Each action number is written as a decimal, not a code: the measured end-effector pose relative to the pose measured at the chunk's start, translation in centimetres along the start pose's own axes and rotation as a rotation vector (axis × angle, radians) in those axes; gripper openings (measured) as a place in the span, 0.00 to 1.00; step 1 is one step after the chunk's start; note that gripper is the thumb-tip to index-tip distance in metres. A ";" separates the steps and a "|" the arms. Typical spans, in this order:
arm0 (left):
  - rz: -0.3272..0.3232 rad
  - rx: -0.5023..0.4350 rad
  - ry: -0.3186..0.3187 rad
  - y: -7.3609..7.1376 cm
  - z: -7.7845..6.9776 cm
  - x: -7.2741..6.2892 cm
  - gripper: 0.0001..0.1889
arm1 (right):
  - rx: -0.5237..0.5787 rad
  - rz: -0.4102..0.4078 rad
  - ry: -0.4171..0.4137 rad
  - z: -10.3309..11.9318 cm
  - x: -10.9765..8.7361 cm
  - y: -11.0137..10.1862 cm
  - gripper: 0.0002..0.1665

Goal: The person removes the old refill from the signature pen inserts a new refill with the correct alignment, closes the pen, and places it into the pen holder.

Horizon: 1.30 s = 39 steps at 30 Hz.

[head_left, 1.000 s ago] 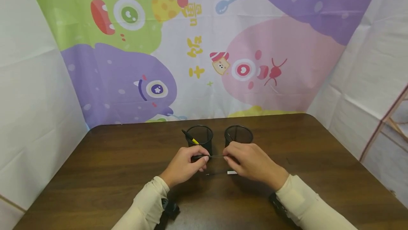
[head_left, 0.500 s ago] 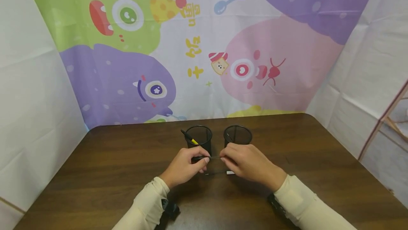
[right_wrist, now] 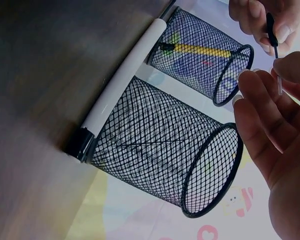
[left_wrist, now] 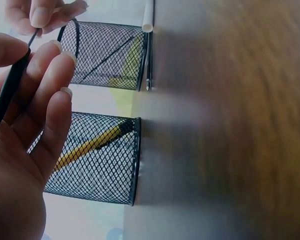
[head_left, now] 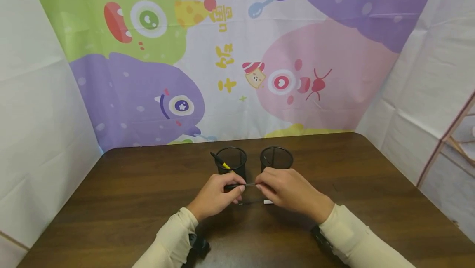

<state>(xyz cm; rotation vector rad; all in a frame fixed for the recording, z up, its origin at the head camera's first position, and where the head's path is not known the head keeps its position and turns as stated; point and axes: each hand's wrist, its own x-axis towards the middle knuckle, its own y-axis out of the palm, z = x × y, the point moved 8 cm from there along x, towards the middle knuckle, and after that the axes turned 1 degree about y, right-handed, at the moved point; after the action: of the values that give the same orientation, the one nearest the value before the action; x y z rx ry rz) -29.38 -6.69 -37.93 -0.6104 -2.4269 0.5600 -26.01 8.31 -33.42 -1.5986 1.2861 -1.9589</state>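
Above the table, my left hand (head_left: pixel 219 191) pinches a slim, tapered black pen piece (left_wrist: pixel 12 85) between thumb and fingers. From its end runs a thin pen refill (head_left: pixel 250 184), which my right hand (head_left: pixel 287 185) pinches. The refill's pale tail (right_wrist: pixel 280 87) sticks out past the right thumb. Only a short length of refill shows between the two hands. Below them on the table lies a white pen barrel (right_wrist: pixel 122 75) with a black end. A dark refill with a metal tip (left_wrist: pixel 148 85) extends from the barrel.
Two black mesh pen cups stand just beyond the hands. The left cup (left_wrist: pixel 100 175) holds a yellow-and-black pen (head_left: pixel 222 161); a thin dark stick shows in the right cup (right_wrist: pixel 145 150). A printed cloth (head_left: pixel 237 115) hangs behind the brown table (head_left: pixel 111 202).
The right hand has edged left toward the left hand, and less refill shows between them. Both hands keep their pinch.
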 end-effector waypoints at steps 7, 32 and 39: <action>-0.005 0.001 -0.001 0.1 0.1 0.0 0.04 | 0.008 -0.006 -0.027 0.4 0.1 0.3 0.01; -0.024 -0.026 0.069 -0.4 -4.0 -0.1 0.04 | 0.024 0.008 -0.022 0.6 0.0 0.6 0.01; -0.026 -0.022 0.070 -0.5 -3.9 -0.1 0.04 | 0.034 0.001 -0.023 0.6 0.1 0.5 0.02</action>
<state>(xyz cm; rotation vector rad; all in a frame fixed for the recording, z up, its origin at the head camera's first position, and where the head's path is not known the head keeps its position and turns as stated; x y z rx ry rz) -27.05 -6.16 -34.83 -0.5972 -2.3746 0.4945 -25.63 7.74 -33.75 -1.5998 1.2371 -1.9456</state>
